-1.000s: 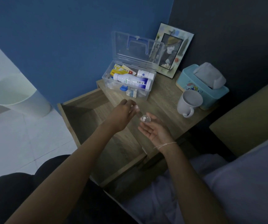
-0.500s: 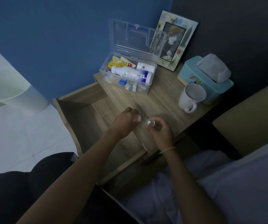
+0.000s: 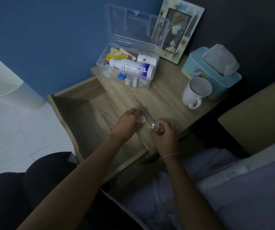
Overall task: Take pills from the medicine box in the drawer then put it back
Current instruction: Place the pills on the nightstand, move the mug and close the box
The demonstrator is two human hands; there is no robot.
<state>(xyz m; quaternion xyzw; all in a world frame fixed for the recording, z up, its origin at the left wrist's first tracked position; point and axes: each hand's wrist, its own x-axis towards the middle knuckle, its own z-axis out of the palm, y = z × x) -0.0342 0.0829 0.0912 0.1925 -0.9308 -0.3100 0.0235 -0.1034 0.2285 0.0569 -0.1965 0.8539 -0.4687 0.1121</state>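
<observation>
My right hand [image 3: 165,136] is closed around a small clear pill container [image 3: 154,126] with white pills visible inside, held over the nightstand's front edge. Just to its left, my left hand [image 3: 126,123] pinches a small pale round cap [image 3: 141,119] in its fingertips. The two hands are almost touching. The clear medicine box [image 3: 144,84] stands at the back left of the nightstand top with its lid [image 3: 133,27] up. A large white bottle [image 3: 130,67], a smaller bottle and yellow packets lie inside it. The wooden drawer [image 3: 77,112] is pulled out to the left of my hands and looks bare.
A white mug [image 3: 196,93], a teal tissue box [image 3: 211,72] and a picture frame [image 3: 180,30] stand on the nightstand top [image 3: 165,97] at the right and back. A white bin [image 3: 4,85] is on the tiled floor at left. Bedding lies at lower right.
My right palm lay open with the container resting on it; its fingers have closed around the container. Both hands have drawn back toward me and closer together.
</observation>
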